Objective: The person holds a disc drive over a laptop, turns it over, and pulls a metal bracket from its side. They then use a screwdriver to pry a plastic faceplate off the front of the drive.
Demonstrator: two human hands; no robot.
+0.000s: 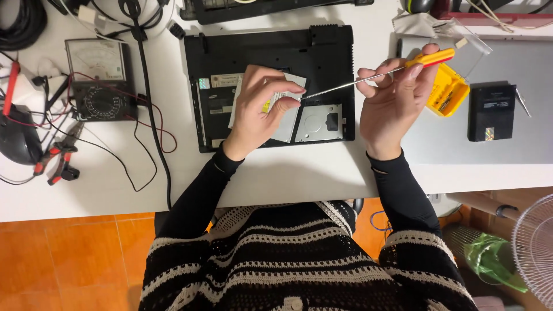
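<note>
Fingers of the left hand [259, 106] pinch a flat silver metal drive [283, 115] over the open black laptop [271, 52], while the right hand [391, 98] grips a thin yellow-handled screwdriver [377, 75], tip touching it, probably working a tiny screw, which needs steady aim.

A black laptop [271, 52] lies upside down on the white desk, its bottom cover off over one bay so a silver metal bracket [319, 122] shows near its front right corner. A flat silver drive [285, 115] with a white label sits tilted over the open bay, held at its upper edge and partly hidden. A thin screwdriver [380, 75] with a long bare steel shaft and a yellow and red handle slants down to the left, its tip meeting the drive's top right edge while the handle points up and to the right.
</note>
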